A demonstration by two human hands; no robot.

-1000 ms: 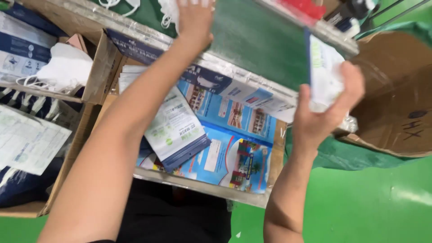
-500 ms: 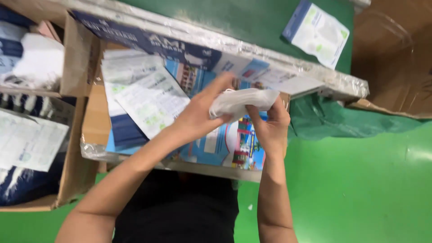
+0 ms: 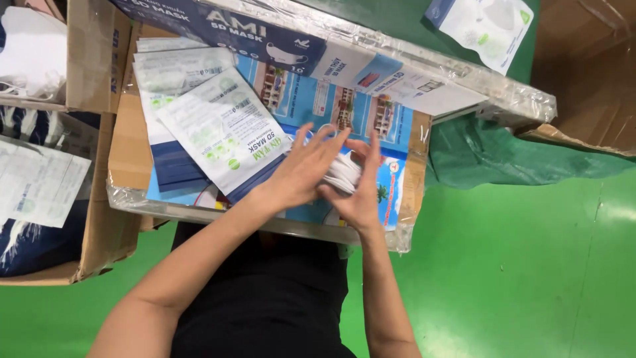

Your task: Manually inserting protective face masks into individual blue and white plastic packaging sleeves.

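Observation:
My left hand [image 3: 306, 167] and my right hand [image 3: 363, 189] press together on a small stack of white face masks [image 3: 343, 174] on a blue printed cardboard board [image 3: 397, 166] in front of me. Both hands have their fingers around the stack, left from the left side, right from below. Just left of my hands lies a fanned pile of white and blue flat mask pouches [image 3: 212, 126]. Most of the masks are hidden under my fingers.
A plastic-wrapped cardboard panel [image 3: 424, 73] runs across the back. One filled pouch [image 3: 487, 26] lies on the green surface beyond it. Cardboard boxes stand at left [image 3: 93, 59] and right [image 3: 589, 73]. Green plastic sheet [image 3: 503, 159] and green floor [image 3: 517, 278] lie to the right.
My hands came down from the upper shelf to the board. The pouch once in my right hand now lies at the back, and both hands have gathered the white masks lower on the board.

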